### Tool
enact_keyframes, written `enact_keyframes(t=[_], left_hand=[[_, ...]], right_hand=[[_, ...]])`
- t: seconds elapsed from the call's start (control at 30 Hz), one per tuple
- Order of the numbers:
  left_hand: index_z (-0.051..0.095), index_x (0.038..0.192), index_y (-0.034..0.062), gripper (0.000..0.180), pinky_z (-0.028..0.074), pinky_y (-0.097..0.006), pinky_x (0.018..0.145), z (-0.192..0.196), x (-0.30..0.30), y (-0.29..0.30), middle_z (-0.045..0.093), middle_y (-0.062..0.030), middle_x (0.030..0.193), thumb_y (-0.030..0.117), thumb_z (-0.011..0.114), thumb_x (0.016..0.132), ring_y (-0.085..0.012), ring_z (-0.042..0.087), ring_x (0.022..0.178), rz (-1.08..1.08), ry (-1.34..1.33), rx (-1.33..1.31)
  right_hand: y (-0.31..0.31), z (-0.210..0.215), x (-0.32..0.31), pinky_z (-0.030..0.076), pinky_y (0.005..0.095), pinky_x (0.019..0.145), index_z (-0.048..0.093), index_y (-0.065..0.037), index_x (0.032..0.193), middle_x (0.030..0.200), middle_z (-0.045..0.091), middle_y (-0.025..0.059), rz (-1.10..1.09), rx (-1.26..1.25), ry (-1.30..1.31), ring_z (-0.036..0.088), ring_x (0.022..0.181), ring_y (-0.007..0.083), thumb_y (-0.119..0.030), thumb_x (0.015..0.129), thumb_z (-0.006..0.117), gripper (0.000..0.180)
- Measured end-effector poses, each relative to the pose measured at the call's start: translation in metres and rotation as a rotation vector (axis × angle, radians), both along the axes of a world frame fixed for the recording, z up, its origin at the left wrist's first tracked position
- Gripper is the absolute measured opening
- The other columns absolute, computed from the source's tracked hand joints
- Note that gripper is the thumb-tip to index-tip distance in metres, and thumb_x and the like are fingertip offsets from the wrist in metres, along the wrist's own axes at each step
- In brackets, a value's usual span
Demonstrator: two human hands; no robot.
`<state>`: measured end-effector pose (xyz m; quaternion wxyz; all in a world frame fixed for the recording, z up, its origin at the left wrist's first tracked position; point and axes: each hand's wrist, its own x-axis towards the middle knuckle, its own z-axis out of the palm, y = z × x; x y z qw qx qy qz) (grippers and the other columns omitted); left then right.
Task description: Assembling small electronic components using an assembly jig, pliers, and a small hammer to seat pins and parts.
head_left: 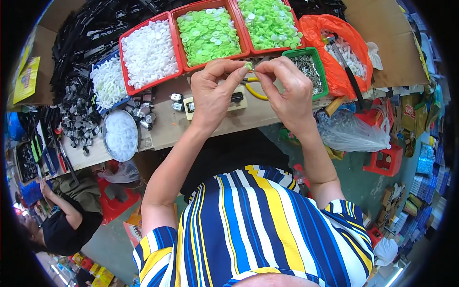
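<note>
My left hand [213,91] pinches a small light-green plastic piece [248,66] between thumb and index finger, above the front of the table. Close against it on the right, my right hand [287,88] has its thumb and fingertips pressed together; what they grip is too small to make out. Beneath my hands lies a cream-coloured block [234,104] with a black part in it, partly covered by my left hand. Yellow-handled pliers [256,91] rest beside it, between my hands. Two small metal-cased parts [177,102] stand left of the block.
Red bins hold white pieces [150,52] and green discs [210,36]. A green tray [308,69] of metal pins, an orange bag [330,67] and a hammer [349,69] are right. Leftward sit a round bowl [120,135] and black parts [79,115]. Another person [67,215] sits lower left.
</note>
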<state>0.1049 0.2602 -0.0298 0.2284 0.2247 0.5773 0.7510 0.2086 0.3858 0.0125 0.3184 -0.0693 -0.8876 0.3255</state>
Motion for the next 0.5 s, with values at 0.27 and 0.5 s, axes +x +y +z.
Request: enact_keyframes(t=[0.27,0.5], left_hand=[[0.076,0.096,0.0011,0.013,0.049,-0.026,0.075,0.0042,0.0064,0.0040,0.071,-0.0062,0.089,0.008,0.076,0.084,-0.0118,0.061,0.084,0.081,0.230,-0.062],[0.075,0.097,0.0006,0.014,0.048,-0.026,0.074,0.0029,0.0083,0.0065,0.070,-0.0064,0.089,0.007,0.076,0.085,-0.0112,0.060,0.081,0.074,0.192,-0.061]], right_hand=[[0.0014,-0.0043,0.0013,0.052,0.0364,0.065,0.065,-0.002,0.093,0.084,0.062,0.0117,-0.017,-0.004,0.028,0.065,0.075,0.0291,0.000,0.084,0.069,0.011],[0.0025,-0.0033,0.0055,0.052,0.0291,0.064,0.066,0.001,0.092,0.085,0.065,0.0100,-0.032,-0.029,0.039,0.065,0.072,0.0190,0.004,0.082,0.072,0.012]])
